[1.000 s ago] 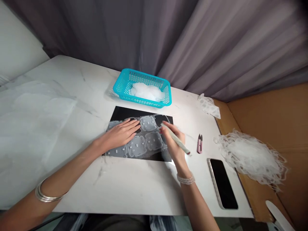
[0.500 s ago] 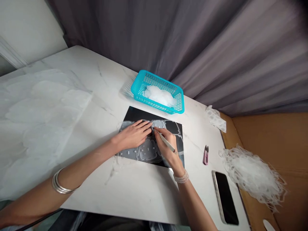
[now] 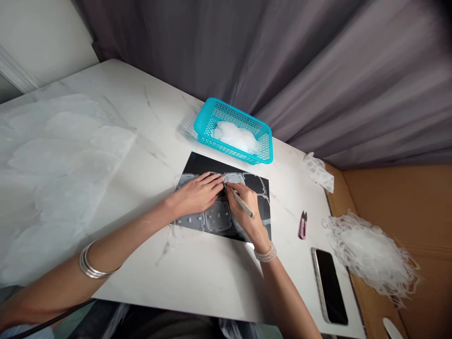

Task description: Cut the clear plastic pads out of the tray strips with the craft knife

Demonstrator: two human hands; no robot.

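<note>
Fingers stretched out, my left hand (image 3: 197,194) lies flat on a translucent moulded sheet (image 3: 218,217) with rounded panels and cut-out openings. The sheet rests on a black mat (image 3: 199,162). Closed in a writing grip, my right hand (image 3: 251,221) holds a slim white pen-shaped tool (image 3: 244,205). Its lower end points down at the sheet, close beside my left fingertips; the tip is too small to make out. Just beyond the mat stands a turquoise basket (image 3: 226,149) with a pile of whitish translucent pieces (image 3: 237,137) in it.
Large translucent sheets (image 3: 63,155) cover the table's left side. To the right lie pink thread snips (image 3: 302,227), a phone (image 3: 331,287) and a crumpled translucent piece (image 3: 318,173). A tangle of whitish trimmings (image 3: 370,256) hangs at a cardboard box (image 3: 399,202) by the right edge.
The view has shifted slightly. My left hand stays flat on the sheet, and my right hand keeps its grip on the tool in nearly the same spot.
</note>
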